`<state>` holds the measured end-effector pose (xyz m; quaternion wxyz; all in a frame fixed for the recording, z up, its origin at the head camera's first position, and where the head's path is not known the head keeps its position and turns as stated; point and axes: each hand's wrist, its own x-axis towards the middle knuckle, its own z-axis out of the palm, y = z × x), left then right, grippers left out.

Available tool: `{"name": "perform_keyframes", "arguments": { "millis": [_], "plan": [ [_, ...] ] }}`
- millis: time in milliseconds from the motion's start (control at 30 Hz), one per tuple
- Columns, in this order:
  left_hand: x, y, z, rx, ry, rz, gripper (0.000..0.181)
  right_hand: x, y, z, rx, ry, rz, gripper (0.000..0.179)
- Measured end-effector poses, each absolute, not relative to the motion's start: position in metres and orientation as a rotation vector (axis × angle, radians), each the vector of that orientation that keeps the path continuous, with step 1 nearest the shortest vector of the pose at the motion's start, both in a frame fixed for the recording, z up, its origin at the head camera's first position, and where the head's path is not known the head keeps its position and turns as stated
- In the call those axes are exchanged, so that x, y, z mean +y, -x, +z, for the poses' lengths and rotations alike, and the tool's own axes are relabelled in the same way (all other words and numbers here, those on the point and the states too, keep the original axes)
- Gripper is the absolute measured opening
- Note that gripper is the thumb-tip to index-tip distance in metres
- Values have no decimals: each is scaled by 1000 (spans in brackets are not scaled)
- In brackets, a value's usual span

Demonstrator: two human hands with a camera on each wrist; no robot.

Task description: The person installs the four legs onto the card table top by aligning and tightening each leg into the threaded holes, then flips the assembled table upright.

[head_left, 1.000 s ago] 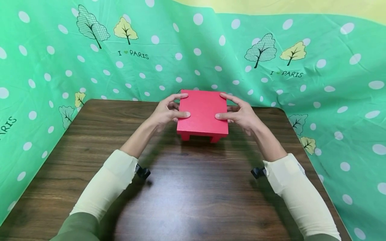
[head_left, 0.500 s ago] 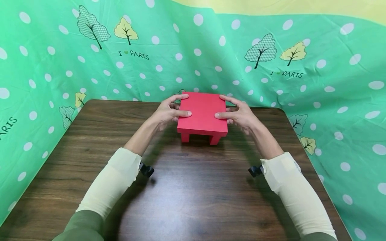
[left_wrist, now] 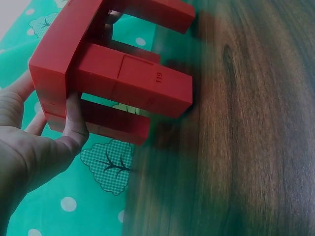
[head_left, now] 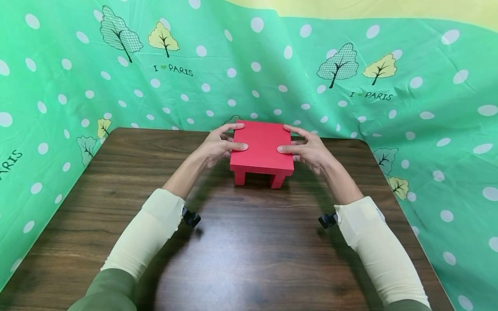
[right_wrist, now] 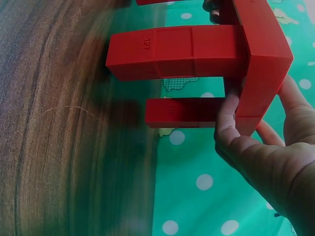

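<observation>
A small red stool [head_left: 264, 144] with a square top and several block legs stands upright near the far edge of the wooden table [head_left: 233, 242]. My left hand [head_left: 217, 146] grips the left side of its top, thumb and index finger above and other fingers curled beneath. On the opposite side my right hand [head_left: 309, 149] grips the top in the same way. In the left wrist view, a leg [left_wrist: 133, 81] bears the number 119; in the right wrist view, another leg [right_wrist: 172, 51] shows 127. The leg ends are right at the tabletop.
Behind the table hangs a green polka-dot cloth [head_left: 268, 77] printed with trees, and it also falls along both sides. Black wrist cameras [head_left: 190, 217] stick out inward from the pale sleeves [head_left: 144, 229].
Both hands have lowered the red stool slightly and brought it a little nearer, so more of its front legs shows. The grip is unchanged; in the last half second it has hardly moved.
</observation>
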<state>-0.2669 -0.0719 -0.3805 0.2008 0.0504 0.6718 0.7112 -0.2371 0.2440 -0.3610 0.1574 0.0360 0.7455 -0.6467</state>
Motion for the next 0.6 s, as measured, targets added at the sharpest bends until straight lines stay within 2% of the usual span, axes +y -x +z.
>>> {"name": "perform_keyframes", "arguments": {
  "millis": [600],
  "plan": [
    [-72, 270, -385, 1842, -121, 1976, 73, 245, 238, -366, 2029, -122, -1918, 87]
  ]
}}
